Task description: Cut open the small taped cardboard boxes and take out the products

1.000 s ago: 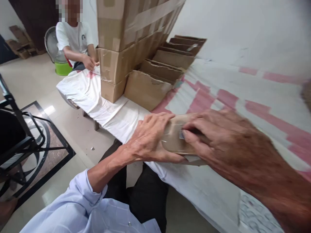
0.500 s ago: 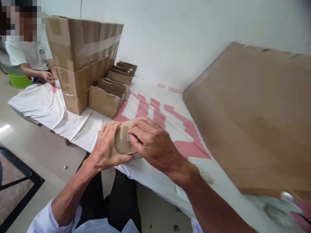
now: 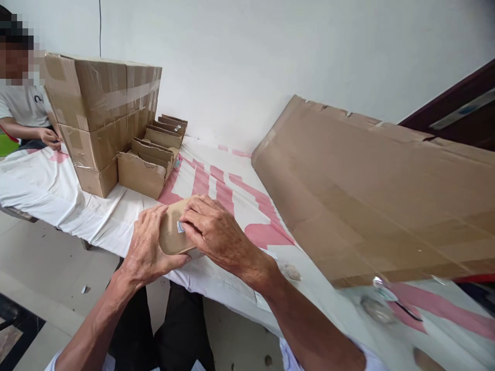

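A small tan box (image 3: 172,240) with rounded corners is held above the front edge of the cloth-covered table (image 3: 209,281). My left hand (image 3: 147,245) grips its left side, with the thumb along the near edge and the fingers over the far side. My right hand (image 3: 214,229) is closed at the box's right part. Its thumb and forefinger pinch a small pale label (image 3: 180,226) that lies against the box's top face. The right part of the box is hidden under my right hand.
Taped cartons (image 3: 102,98) are stacked at the left, beside open cardboard trays (image 3: 143,172). A large cardboard sheet (image 3: 359,201) leans at the right. Clear tape rolls (image 3: 377,309) lie near it. A person (image 3: 27,113) sits at the far left.
The view has turned to the right, so the cartons stand further left and more of the cardboard sheet shows. Both hands still hold the box, and the label at my right fingertips shows more.
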`<state>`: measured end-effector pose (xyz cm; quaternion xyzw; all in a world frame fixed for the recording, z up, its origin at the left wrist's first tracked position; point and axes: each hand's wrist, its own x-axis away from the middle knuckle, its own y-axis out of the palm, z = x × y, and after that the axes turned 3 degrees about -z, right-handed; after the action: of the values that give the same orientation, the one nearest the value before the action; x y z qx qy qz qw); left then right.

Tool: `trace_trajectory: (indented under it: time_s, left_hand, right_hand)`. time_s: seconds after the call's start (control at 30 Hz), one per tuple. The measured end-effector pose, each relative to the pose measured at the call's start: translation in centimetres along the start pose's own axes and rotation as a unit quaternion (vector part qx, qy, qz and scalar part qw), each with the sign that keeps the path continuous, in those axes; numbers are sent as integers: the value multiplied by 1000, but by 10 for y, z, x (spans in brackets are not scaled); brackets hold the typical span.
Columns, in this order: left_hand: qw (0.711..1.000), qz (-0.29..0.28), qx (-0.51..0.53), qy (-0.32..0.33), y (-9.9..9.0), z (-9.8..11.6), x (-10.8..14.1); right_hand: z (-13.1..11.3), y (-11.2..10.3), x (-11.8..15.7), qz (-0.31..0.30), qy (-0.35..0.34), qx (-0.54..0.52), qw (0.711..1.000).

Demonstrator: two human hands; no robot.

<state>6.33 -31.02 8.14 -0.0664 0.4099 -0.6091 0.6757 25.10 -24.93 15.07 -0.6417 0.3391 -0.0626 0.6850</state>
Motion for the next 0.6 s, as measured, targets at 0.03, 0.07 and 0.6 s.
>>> trace_trajectory:
  time_s: [0.03,0.07,0.6]
  left_hand:
    - [1000,2,-1,4,0,-1,0]
    - [1000,4,-3,7,1,-1,1]
    - [1000,-5,-19,4,0,5,-2]
  right_hand:
    - [0,0,0,-2,-2,-8,1000]
    - [0,0,0,-4,-1,-14,1000]
    - [2,4,-5,-14,23,30,999]
